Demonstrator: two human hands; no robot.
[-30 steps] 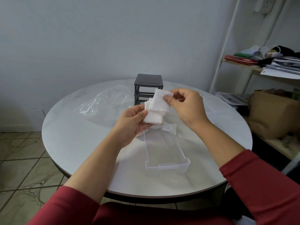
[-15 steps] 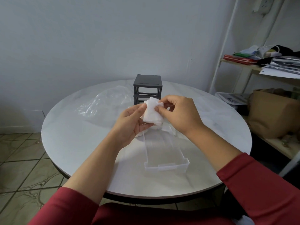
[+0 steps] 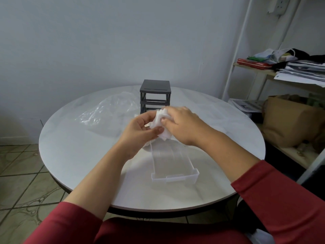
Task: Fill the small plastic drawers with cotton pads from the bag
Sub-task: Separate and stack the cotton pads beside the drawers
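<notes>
Both hands are clamped on one little stack of cotton pads (image 3: 159,121): left hand (image 3: 140,132) curled round it, right hand (image 3: 182,127) pinching the other side. The clear drawer (image 3: 175,176) lies on the table just below the grip, the dark drawer frame (image 3: 155,95) right behind it, and the crumpled bag (image 3: 107,111) off to its left.

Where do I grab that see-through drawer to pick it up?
Take the clear drawer by its front panel, from the near side, I'd say. That end faces the person, has a pull lip, and lies clear of the left hand and right hand holding cotton pads over the far end.
</notes>
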